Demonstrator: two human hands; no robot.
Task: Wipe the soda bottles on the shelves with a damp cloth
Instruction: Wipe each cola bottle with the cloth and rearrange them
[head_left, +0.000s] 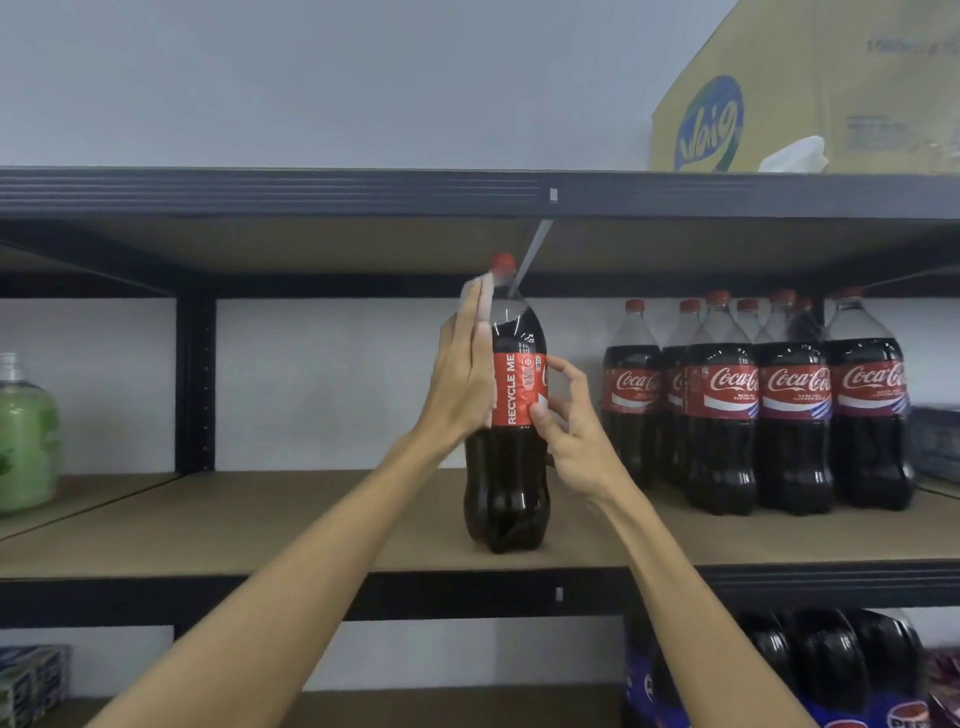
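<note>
Mid-frame, the left hand (467, 374) presses flat, fingers straight, against the bottle (506, 493). The right hand (571, 431) pinches its middle, fingers curled.

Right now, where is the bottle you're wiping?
Head view: the lone bottle stands centre on the middle shelf, between the left hand and right hand, left of the bottle cluster.
</note>
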